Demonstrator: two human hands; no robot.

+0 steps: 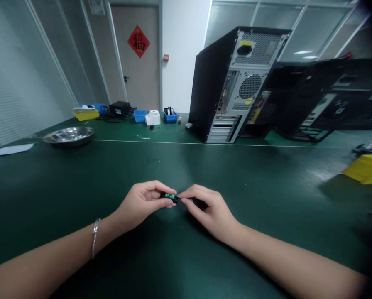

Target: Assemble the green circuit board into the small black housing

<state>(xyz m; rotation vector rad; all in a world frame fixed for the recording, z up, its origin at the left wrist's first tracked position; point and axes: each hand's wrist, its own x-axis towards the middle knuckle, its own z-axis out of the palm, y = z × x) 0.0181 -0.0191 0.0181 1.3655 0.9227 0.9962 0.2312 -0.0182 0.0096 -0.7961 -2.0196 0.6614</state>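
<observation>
- My left hand (pixel 142 203) pinches the small green-black part (pixel 169 195) closed between thumb and fingertips.
- My right hand (pixel 209 211) pinches at its right end; steadiness matters, I judge.
- Below: green table (pixel 173 257); far beyond, computer tower (pixel 232 83).

— Dim overhead light; lamps glare in the window (pixel 304 52) far beyond the right hand (pixel 215 211).
— Soft shadow under it and the left hand (pixel 142 203). Farther right, the yellow bin (pixel 366 168) smears; corners darken.
</observation>
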